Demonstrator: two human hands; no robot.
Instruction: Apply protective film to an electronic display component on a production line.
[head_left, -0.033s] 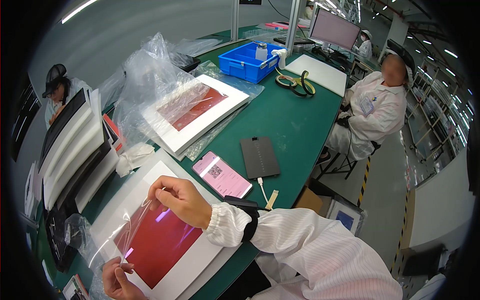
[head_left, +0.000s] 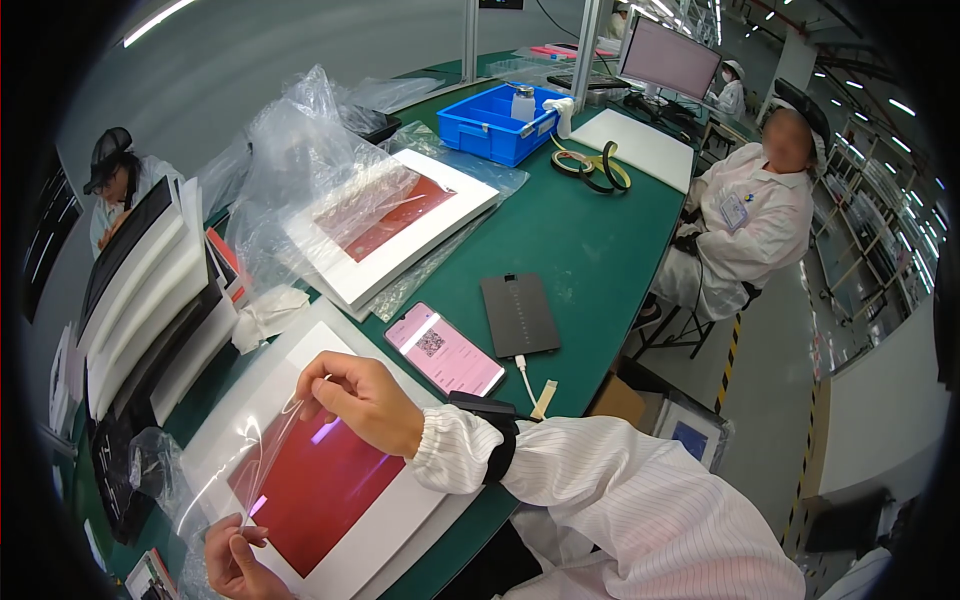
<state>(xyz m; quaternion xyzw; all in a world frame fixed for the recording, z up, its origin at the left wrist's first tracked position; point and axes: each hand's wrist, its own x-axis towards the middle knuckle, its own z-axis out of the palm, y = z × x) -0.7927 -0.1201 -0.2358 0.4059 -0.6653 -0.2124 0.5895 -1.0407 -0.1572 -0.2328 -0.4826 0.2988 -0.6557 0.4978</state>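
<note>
In front of me lies a white-bordered panel [head_left: 430,505] with a glossy dark red centre [head_left: 330,490], on a green table. A sheet of clear plastic film [head_left: 262,455] is bunched and lifted over its left part, catching the light. My right hand [head_left: 362,400] pinches the film's upper edge between thumb and fingers, above the panel's far part. At the panel's near left corner my left hand [head_left: 240,562] is closed on the film's lower end. A phone [head_left: 443,350] with a lit screen lies just beyond my right wrist.
Beyond the phone sits a dark flat box [head_left: 520,314] with a white cable. A second red panel [head_left: 455,183] lies under crumpled plastic [head_left: 300,150]. Stacked frames [head_left: 150,300] stand left. A blue bin [head_left: 500,120] and tape rolls [head_left: 590,168] are farther back. A person [head_left: 750,215] sits right.
</note>
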